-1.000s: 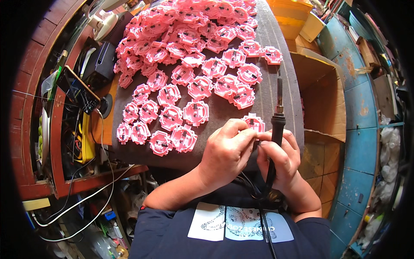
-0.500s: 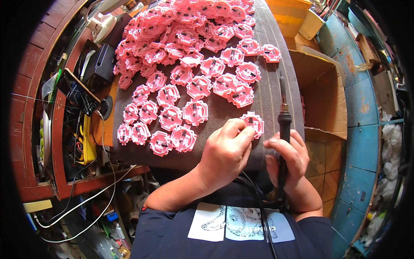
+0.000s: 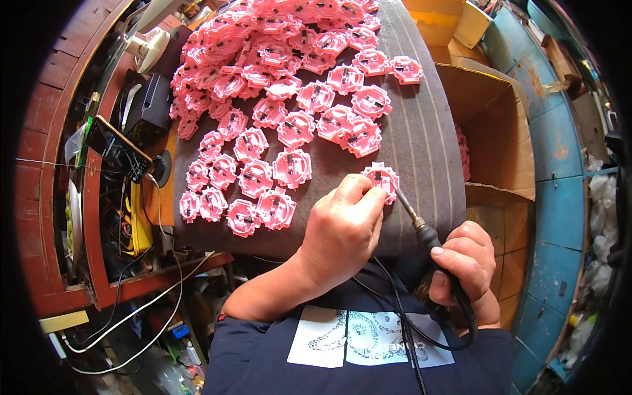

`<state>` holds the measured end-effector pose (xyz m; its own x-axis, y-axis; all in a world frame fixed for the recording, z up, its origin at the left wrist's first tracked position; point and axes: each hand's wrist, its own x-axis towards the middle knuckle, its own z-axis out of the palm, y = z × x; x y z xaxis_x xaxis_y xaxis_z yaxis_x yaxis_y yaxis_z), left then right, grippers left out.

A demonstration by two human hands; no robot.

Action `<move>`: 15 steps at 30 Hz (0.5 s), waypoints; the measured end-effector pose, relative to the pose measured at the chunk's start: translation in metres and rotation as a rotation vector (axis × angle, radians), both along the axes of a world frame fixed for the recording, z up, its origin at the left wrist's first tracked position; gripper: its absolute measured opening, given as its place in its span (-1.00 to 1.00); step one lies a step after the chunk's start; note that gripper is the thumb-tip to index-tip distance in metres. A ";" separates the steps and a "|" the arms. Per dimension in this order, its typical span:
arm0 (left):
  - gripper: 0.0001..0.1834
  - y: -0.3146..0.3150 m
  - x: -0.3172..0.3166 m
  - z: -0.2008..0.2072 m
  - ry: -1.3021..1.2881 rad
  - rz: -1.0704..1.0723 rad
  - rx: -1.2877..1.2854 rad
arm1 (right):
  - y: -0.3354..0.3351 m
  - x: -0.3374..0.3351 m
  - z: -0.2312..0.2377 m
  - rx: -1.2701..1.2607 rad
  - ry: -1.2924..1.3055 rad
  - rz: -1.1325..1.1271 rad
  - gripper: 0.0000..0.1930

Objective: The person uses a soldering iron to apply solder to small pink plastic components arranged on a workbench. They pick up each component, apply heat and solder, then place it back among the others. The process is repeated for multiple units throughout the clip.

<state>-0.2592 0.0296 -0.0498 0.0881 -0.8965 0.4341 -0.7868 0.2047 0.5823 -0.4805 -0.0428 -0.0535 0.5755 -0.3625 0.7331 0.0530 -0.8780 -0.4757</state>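
A pink plastic part point(image 3: 380, 179) with a small black piece inside sits at the front right of the grey cloth-covered surface point(image 3: 424, 155). My left hand point(image 3: 345, 220) is closed, its thumb and forefinger pinched on the part's left edge. In my right hand point(image 3: 469, 263) is a soldering iron point(image 3: 428, 236), gripped by its black handle. Its metal tip points up and to the left and reaches the right side of the pink part; whether it touches cannot be told. The iron's black cord loops down across my shirt.
Many similar pink parts point(image 3: 253, 52) are heaped at the far side, with several spread singly in front. An open cardboard box point(image 3: 490, 131) stands on the right, pink pieces inside. To the left are a phone on a stand point(image 3: 118, 148) and white cables point(image 3: 131, 322).
The soldering iron has swung from upright to slanting, its tip now at the pink part. My right hand has shifted right and down. My left hand stays at the part.
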 end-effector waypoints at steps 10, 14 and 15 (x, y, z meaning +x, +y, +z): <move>-0.81 0.000 -0.002 -0.001 -0.023 0.015 0.002 | 0.003 -0.002 -0.002 0.006 0.002 0.031 -0.71; -0.86 -0.001 -0.002 -0.001 -0.017 0.003 -0.021 | 0.003 -0.003 -0.002 0.002 0.013 0.032 -0.71; -0.87 -0.001 -0.002 -0.001 -0.015 -0.003 -0.027 | 0.003 -0.002 -0.003 0.001 0.002 0.030 -0.72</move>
<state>-0.2613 0.0281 -0.0510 0.0785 -0.8850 0.4590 -0.7947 0.2225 0.5648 -0.4829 -0.0398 -0.0564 0.5878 -0.3455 0.7315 0.0785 -0.8756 -0.4766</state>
